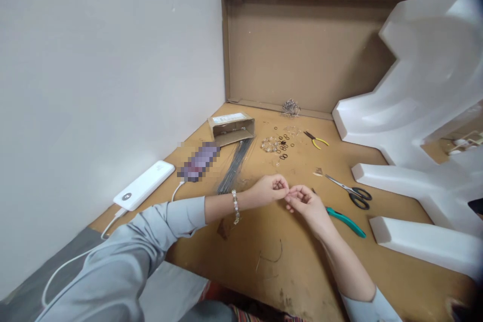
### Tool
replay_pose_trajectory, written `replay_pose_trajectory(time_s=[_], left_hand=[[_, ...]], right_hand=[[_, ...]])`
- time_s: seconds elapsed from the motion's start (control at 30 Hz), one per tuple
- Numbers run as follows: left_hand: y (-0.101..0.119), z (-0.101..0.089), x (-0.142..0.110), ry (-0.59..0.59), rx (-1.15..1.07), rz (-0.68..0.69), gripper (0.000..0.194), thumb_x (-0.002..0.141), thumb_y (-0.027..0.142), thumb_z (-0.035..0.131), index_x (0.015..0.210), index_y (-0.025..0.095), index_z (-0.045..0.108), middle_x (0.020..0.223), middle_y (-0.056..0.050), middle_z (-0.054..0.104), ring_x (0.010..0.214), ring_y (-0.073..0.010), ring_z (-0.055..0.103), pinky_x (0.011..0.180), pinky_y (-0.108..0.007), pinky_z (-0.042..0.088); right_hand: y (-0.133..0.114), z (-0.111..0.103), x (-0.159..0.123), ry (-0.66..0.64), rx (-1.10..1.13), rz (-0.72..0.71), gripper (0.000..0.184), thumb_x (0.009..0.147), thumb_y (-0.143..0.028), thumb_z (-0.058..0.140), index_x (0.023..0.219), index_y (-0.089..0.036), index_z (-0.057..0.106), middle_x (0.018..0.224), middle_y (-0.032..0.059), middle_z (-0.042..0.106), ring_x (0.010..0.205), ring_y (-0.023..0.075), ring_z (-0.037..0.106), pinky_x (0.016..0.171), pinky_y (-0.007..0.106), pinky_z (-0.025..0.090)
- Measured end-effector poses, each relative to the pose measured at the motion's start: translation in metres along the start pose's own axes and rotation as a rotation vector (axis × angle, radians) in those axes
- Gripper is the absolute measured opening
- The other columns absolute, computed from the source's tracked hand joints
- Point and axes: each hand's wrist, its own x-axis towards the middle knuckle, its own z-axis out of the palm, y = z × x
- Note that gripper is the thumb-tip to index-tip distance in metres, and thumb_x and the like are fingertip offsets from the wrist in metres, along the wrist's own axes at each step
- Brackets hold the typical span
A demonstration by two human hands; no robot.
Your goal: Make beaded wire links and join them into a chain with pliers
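My left hand [270,189], a beaded bracelet [236,206] at its wrist, and my right hand [305,202] meet fingertip to fingertip above the table. Both are closed in a pinch; whatever lies between the fingers is too small to make out. Just beyond them lie several dark rings [283,147] and a loop of clear beads [269,145]. A bundle of thin grey wires [234,167] lies left of my left hand. Pliers with teal handles [346,221] rest partly hidden behind my right hand. Loose bits of thin wire [272,260] lie nearer to me.
Scissors [352,192] and yellow-handled pliers [316,140] lie to the right. An open small cardboard box [233,131], a phone [199,161] and a white power bank [144,185] with a cable line the left. White foam pieces [415,176] edge the right; a cardboard panel [302,50] stands behind tangled wire [291,107].
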Motion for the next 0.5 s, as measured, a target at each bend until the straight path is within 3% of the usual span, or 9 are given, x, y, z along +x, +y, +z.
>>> replay_pose_trajectory(time_s=[0.13,0.17,0.23,0.27,0.3,0.37,0.5], left_hand=[[0.008,-0.007,0.003,-0.095,0.166,-0.003,0.021,0.081,0.033,0.052,0.086,0.013,0.056,0.076,-0.003,0.062,0.066,-0.0089,0.056,0.063,-0.02,0.044],[0.011,-0.015,0.005,-0.117,0.299,-0.012,0.026,0.083,0.037,0.05,0.091,0.013,0.057,0.08,-0.004,0.064,0.069,-0.0098,0.058,0.064,-0.021,0.045],[0.017,-0.035,0.013,-0.044,0.735,-0.052,0.032,0.089,0.039,0.04,0.102,0.016,0.058,0.086,-0.006,0.067,0.074,-0.0116,0.061,0.067,-0.022,0.047],[0.018,-0.046,0.018,0.003,1.027,-0.109,0.032,0.089,0.037,0.039,0.1,0.017,0.061,0.09,-0.007,0.067,0.081,-0.0138,0.063,0.073,-0.024,0.047],[0.018,-0.057,0.022,0.048,1.133,-0.164,0.031,0.087,0.033,0.042,0.094,0.013,0.063,0.094,-0.013,0.066,0.09,-0.0201,0.062,0.079,-0.03,0.047],[0.013,-0.074,0.032,0.077,1.231,-0.242,0.027,0.082,0.024,0.049,0.092,0.006,0.065,0.097,-0.022,0.065,0.096,-0.0283,0.061,0.083,-0.037,0.046],[-0.001,-0.085,0.049,0.044,1.332,-0.362,0.028,0.075,0.018,0.054,0.095,0.004,0.067,0.1,-0.026,0.064,0.098,-0.0321,0.061,0.083,-0.04,0.047]], right_hand=[[0.003,-0.001,0.002,-0.022,0.019,0.001,0.035,0.057,-0.04,0.078,0.076,-0.017,0.059,0.063,-0.0017,0.061,0.05,0.008,0.052,0.054,0.023,0.043],[0.004,-0.002,0.002,-0.015,0.01,0.003,0.035,0.057,-0.04,0.078,0.076,-0.016,0.06,0.063,-0.0011,0.061,0.05,0.0081,0.052,0.054,0.024,0.043],[0.005,-0.002,0.003,0.006,-0.014,0.002,0.035,0.056,-0.041,0.078,0.075,-0.016,0.061,0.062,-0.0005,0.061,0.05,0.0086,0.052,0.055,0.025,0.043],[0.005,-0.002,0.003,0.016,-0.023,-0.001,0.035,0.056,-0.042,0.077,0.075,-0.016,0.062,0.061,-0.0007,0.061,0.05,0.0089,0.052,0.055,0.025,0.043],[0.005,-0.002,0.003,0.023,-0.028,-0.003,0.035,0.056,-0.042,0.077,0.074,-0.016,0.062,0.061,-0.0008,0.06,0.05,0.0091,0.052,0.055,0.025,0.043],[0.005,-0.002,0.004,0.029,-0.031,0.001,0.036,0.056,-0.043,0.077,0.074,-0.016,0.062,0.06,-0.0008,0.06,0.05,0.0094,0.053,0.055,0.025,0.043],[0.006,-0.004,0.005,0.046,-0.047,0.004,0.037,0.056,-0.045,0.077,0.074,-0.017,0.061,0.06,-0.0008,0.06,0.05,0.0097,0.053,0.056,0.026,0.043]])
